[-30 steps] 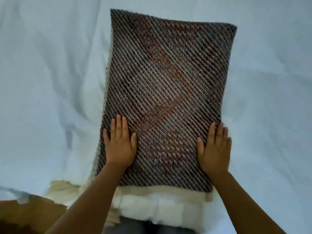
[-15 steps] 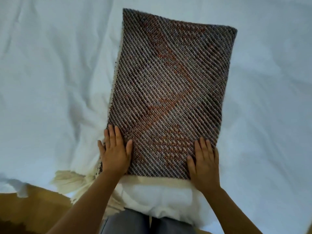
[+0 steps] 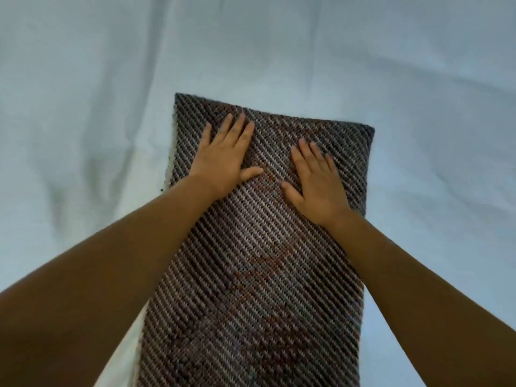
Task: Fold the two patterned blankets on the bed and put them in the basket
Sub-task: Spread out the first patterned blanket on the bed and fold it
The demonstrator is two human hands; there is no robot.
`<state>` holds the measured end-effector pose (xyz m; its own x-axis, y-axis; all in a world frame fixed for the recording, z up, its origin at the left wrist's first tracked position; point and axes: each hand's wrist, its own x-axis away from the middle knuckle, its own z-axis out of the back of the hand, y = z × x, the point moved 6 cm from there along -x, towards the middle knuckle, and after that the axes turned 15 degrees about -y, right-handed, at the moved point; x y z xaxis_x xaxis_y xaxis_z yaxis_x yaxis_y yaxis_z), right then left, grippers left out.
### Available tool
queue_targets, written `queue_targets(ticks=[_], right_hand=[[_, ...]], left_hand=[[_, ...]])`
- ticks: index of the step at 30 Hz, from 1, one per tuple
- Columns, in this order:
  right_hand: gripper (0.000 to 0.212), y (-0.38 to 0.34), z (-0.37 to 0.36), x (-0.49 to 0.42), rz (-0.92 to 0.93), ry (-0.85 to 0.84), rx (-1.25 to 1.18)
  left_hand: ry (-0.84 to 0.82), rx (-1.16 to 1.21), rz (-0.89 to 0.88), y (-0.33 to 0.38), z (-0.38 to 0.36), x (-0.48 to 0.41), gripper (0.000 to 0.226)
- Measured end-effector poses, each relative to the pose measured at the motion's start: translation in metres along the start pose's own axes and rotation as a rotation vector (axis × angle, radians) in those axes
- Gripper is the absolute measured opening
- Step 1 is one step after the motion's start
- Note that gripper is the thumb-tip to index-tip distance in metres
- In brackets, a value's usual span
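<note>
Patterned blanket [image 3: 259,275] lies folded into a long strip on the white sheet [image 3: 83,121] of the bed, running from the near edge of view to mid-frame, far end slightly skewed right. Diagonal dark/grey weave with reddish patches.

Left hand [image 3: 226,159] flat on the far-left part of the strip, fingers spread, palm down, gripping nothing. Right hand [image 3: 317,181] flat on the far-right part, same pose, fingers apart, nothing pinched. The 2 thumbs point at each other, close but not touching.

Both forearms cross the near half of the frame and hide the sheet on either side of the strip, plus part of the blanket's near-left edge. A cream edge [image 3: 169,163] shows along the blanket's left side. Sheet is wrinkled, with nothing else on it in view.
</note>
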<state>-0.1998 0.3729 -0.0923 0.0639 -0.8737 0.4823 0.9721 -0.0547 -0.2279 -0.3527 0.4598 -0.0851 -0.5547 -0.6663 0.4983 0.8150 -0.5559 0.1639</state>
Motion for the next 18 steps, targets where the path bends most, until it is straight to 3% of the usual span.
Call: queue_targets(ticks=[5,11,13,15,18], right_hand=[[0.077,0.028,0.019,-0.038,-0.046,-0.004,0.028],[0.104,0.052,0.045,-0.067,-0.142,-0.179,0.084],[0.094,0.058,0.056,-0.071,-0.197,-0.276,0.076],[0.066,0.056,0.064,-0.067,-0.188,-0.325,0.023],[0.038,0.042,0.076,-0.047,-0.104,-0.236,0.049]], left_hand=[[-0.082,-0.11,-0.013,-0.03,0.03,-0.046,0.105],[-0.399,-0.113,0.087,-0.05,0.056,-0.066,0.083],[-0.428,-0.032,0.05,-0.051,0.057,-0.061,0.068],[-0.366,0.04,0.025,-0.051,0.059,-0.049,0.053],[-0.173,0.066,-0.004,-0.05,0.068,-0.02,0.037]])
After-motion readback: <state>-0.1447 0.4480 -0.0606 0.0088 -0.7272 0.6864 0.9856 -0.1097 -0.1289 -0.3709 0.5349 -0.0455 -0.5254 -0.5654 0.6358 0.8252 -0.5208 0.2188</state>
